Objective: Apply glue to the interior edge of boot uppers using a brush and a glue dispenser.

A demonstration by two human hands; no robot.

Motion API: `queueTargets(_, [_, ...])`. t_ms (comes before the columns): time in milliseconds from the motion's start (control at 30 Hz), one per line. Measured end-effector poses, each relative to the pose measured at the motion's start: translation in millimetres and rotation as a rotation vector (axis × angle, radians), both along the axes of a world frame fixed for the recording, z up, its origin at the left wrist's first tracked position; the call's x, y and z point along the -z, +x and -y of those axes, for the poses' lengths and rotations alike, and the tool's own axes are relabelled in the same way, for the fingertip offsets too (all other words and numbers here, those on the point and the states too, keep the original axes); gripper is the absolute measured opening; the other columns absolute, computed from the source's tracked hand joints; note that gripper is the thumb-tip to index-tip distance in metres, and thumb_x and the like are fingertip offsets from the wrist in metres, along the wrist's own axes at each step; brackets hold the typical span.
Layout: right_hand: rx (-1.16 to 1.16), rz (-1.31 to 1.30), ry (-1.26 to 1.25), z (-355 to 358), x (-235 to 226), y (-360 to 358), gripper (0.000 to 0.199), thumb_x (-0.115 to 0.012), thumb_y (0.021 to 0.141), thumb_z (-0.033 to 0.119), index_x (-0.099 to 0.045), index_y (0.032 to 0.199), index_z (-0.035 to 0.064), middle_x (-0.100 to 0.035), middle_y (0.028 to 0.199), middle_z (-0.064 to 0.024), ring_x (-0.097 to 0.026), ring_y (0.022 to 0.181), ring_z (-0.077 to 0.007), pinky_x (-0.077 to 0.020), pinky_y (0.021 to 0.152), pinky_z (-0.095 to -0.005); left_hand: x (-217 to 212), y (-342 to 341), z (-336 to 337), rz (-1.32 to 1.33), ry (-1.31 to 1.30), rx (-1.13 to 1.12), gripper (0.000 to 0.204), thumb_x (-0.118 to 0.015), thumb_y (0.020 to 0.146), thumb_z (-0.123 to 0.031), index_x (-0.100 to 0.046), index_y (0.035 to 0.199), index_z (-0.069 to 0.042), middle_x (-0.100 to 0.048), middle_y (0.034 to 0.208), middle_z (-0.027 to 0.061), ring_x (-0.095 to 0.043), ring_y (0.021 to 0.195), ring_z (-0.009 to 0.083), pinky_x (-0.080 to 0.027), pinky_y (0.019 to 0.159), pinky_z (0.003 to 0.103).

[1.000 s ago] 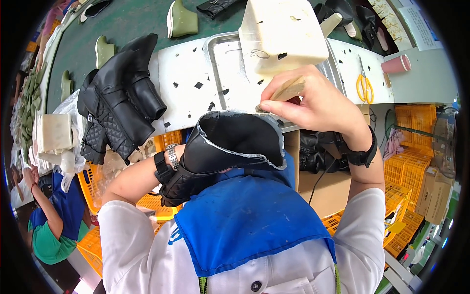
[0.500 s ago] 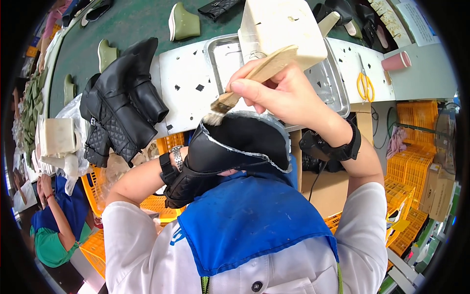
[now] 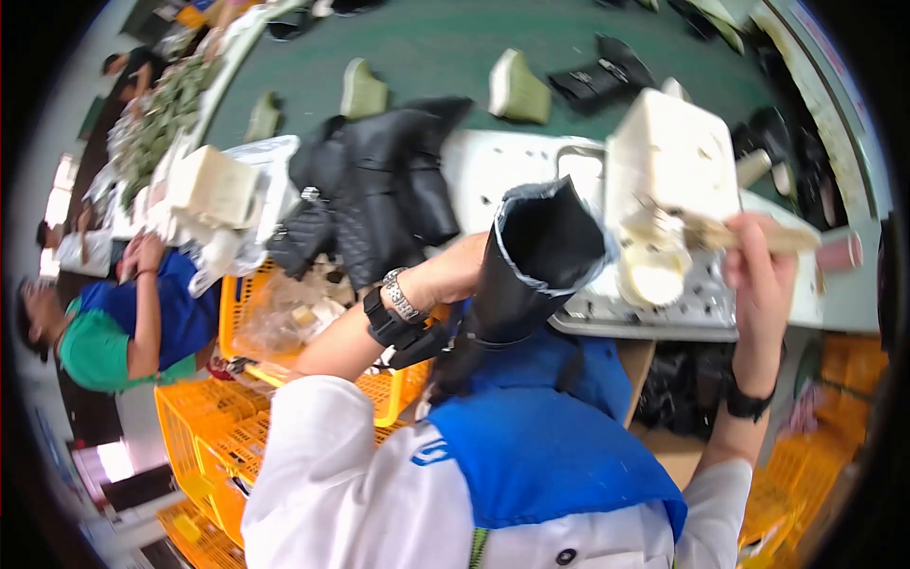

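My left hand (image 3: 457, 269) holds a black boot (image 3: 531, 318) in front of my blue apron (image 3: 555, 436); its fingers are hidden behind the shaft. The shaft's opening faces up, and whitish paste lines its rim. Off to the right, my right hand (image 3: 761, 266) is closed round the wooden handle of a flat paintbrush (image 3: 749, 235). The brush lies almost level, its bristles by the mouth of a cream block-shaped container (image 3: 675, 156). A pale, creamy round opening or cup (image 3: 656, 277) shows below it. Motion blurs this area. The container rests on a metal tray (image 3: 654, 321).
Several black quilted boots (image 3: 379, 180) lie on the bench left of my boot. Green wedge shoes (image 3: 519, 90) stand on the green tabletop (image 3: 431, 57). A pink cup (image 3: 838, 251) is at the right. Orange crates (image 3: 213, 436) stand low on the left, near a seated co-worker (image 3: 118, 332).
My right hand has carried the brush from the boot's rim rightward to the cream container. The boot's shaft has turned, its opening now narrower and more upright. The whole view has shifted.
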State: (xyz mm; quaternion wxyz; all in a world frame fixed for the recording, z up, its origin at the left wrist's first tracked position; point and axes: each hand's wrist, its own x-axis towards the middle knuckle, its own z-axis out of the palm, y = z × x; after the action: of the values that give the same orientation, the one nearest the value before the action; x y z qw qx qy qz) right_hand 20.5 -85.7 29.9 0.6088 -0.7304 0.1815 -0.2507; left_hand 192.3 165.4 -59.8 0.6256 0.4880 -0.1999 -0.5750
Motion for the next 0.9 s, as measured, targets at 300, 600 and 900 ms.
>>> queueTargets(300, [-0.05,0.099,0.216,-12,20,5,0.016,-0.053,0.087,0.015,-0.059,0.089,-0.0004,-0.05,0.06,0.0003,-0.042,0.049,-0.0046,-0.0324,0.044,-0.0163,-59,22,-45,0.667,0.03,-0.66,0.039,-0.065,0.072,-0.015,-0.051,0.102,0.005,-0.058,0.096,0.0062,-0.055,0.086,0.0133,-0.044,0.077,0.026])
queueTargets(600, [-0.174,0.163,0.23,-38,5,20,0.016,-0.056,0.085,0.015,-0.061,0.087,0.0001,-0.053,0.06,0.0,-0.046,0.05,-0.0038,-0.0359,0.046,-0.0161,-51,1,-46,1.404,0.049,-0.673,0.039,-0.07,0.064,-0.007,-0.057,0.101,0.001,-0.061,0.094,0.0117,-0.058,0.088,0.0199,-0.045,0.081,0.03])
queueTargets(900, [-0.252,0.289,-0.345,-54,14,29,0.006,-0.062,0.076,0.002,-0.062,0.08,-0.0017,-0.06,0.069,-0.0055,-0.053,0.058,-0.0094,-0.0417,0.05,-0.0232,-36,1,-40,1.759,0.116,-0.605,0.045,-0.07,0.065,-0.008,-0.055,0.106,0.001,-0.059,0.101,0.0132,-0.056,0.094,0.023,-0.044,0.085,0.033])
